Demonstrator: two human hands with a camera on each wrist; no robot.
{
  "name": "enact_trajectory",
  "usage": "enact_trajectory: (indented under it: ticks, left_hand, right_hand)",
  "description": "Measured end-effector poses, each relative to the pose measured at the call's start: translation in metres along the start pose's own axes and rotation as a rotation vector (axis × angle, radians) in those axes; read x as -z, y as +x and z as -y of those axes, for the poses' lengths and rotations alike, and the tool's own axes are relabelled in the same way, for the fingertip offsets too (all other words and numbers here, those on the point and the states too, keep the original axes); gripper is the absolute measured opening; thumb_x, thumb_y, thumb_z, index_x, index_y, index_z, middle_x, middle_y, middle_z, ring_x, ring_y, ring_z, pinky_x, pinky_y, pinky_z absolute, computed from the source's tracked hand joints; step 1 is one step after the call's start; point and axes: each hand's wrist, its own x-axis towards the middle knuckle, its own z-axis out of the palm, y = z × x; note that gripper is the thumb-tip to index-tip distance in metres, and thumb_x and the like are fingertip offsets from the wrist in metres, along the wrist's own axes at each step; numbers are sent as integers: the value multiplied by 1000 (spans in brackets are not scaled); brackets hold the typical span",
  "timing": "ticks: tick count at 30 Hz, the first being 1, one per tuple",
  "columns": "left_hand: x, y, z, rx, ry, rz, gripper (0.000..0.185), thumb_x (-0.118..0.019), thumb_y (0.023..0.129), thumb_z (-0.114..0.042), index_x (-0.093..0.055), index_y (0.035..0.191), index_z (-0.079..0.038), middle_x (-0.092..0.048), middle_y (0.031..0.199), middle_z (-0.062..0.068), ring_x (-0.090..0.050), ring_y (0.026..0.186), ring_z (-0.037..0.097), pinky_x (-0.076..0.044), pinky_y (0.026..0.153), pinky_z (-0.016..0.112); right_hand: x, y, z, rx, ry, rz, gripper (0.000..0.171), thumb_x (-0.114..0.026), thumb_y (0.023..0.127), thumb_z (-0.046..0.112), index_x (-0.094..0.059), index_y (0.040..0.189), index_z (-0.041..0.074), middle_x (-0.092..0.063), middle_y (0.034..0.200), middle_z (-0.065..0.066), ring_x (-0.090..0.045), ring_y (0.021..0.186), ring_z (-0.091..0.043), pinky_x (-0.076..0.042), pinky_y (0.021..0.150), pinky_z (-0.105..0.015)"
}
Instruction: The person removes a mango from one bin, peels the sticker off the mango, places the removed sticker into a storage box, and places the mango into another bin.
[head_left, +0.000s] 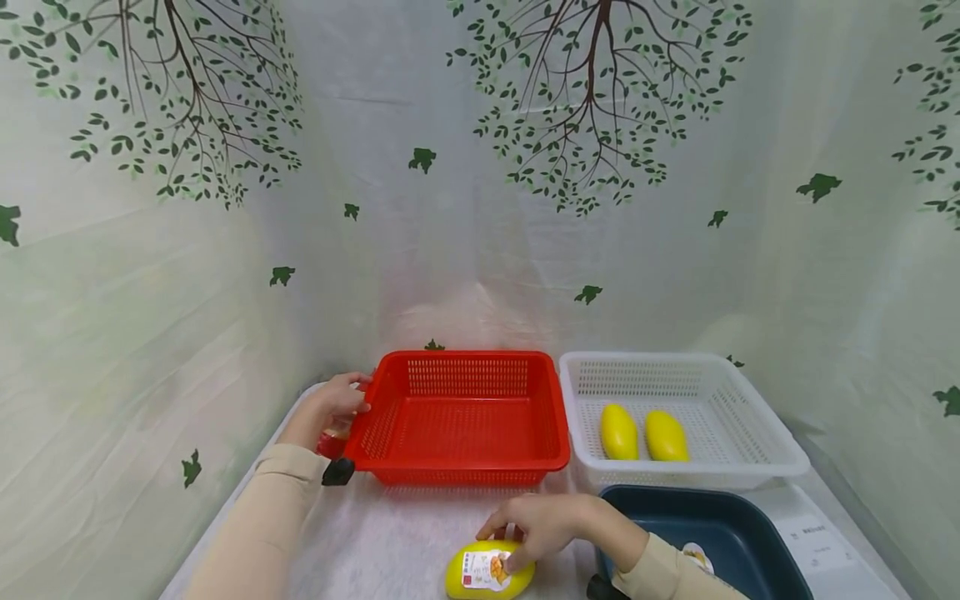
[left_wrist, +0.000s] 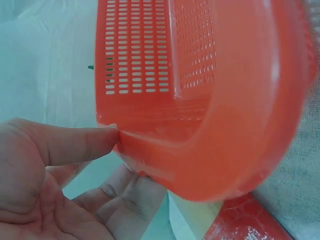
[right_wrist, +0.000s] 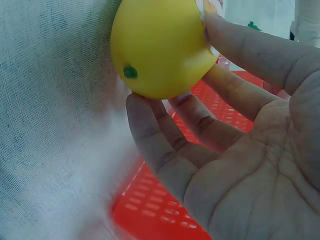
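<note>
At the left end of the red basket (head_left: 461, 473), my left hand (head_left: 337, 402) pinches the rim. The left wrist view shows the thumb (left_wrist: 85, 144) over that red rim and the other fingers below it on the outer side. My right hand (head_left: 543, 525) holds a yellow mango (head_left: 489, 571) with a white picture label, near the front of the table. Its thumb lies on the label, and its fingertips touch the mango's side and end. A small green stem spot marks the mango (right_wrist: 160, 50) in the right wrist view.
Right of the red basket stands a white basket (head_left: 690, 475) with two yellow mangoes (head_left: 619, 433) inside. In front of it sits a dark blue tray (head_left: 731, 525), holding a partly hidden labelled item (head_left: 697, 556). A red shiny package (left_wrist: 247, 220) lies beside the red basket's left end.
</note>
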Motion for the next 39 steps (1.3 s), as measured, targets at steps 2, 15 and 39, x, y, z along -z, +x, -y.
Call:
enact_trajectory:
  ticks: [2,15,39]
  left_hand:
    - [-2,-1,2,0,20,0,62,-57,103,-2,-35,161,-2,-54,146,32,-67,112,43,-67,90,52]
    - [-7,-88,4,-280,196,-198,42,-67,103,-13,-60,143,0,-67,127,26,-69,104,34,-67,78,40]
    - [-91,-121,58,-257,-139,253,46,-72,101,-13,-59,143,0,-68,119,20,-71,99,29,-68,86,46]
  right_hand:
    - [0,0,0,12,-16,-4,48,-77,96,21,-69,143,24,-71,118,16,-60,96,1,-56,91,-20]
    - [-4,5,2,86,-81,-89,34,-73,101,15,-73,133,27,-72,128,17,-63,109,2,-58,97,-22]
    - [-3,-4,5,66,-72,-336,34,-75,100,17,-74,134,22,-72,124,6,-63,111,-8,-59,95,-25]
